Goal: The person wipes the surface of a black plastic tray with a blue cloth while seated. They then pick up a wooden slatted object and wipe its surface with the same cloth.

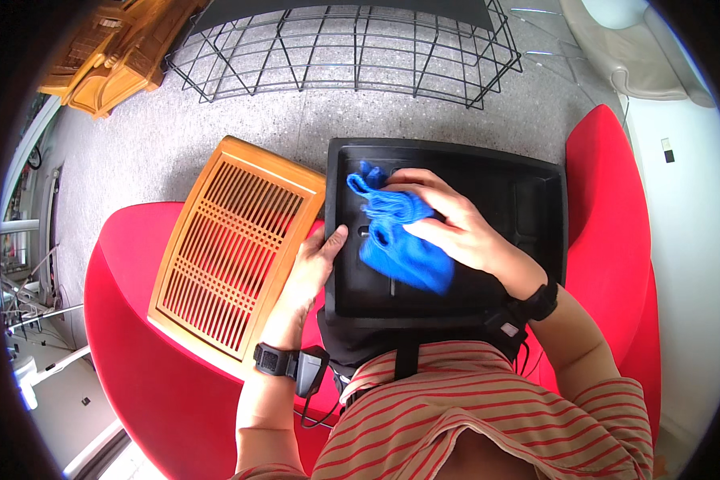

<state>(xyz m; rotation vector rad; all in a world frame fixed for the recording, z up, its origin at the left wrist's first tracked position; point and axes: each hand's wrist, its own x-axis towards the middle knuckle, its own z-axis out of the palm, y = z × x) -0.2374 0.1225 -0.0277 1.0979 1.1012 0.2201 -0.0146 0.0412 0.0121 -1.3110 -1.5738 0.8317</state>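
Observation:
A black plastic tray (486,180) with raised rims lies across the person's lap. My right hand (450,222) grips a crumpled blue cloth (405,255) against the tray's left half, and the cloth's lower end is slightly blurred. At the tray's left rim, my left hand (318,261) holds the edge, its thumb over the top and its fingers hidden beneath. Left of that hand, a slatted wooden tray panel (216,294) with a curved frame rests tilted on the red seat.
The red upholstered seat (150,336) surrounds the lap on both sides. A black wire-frame table (354,54) stands ahead on the speckled floor. Carved wooden furniture (114,72) is at the upper left, and a beige chair (642,60) at the upper right.

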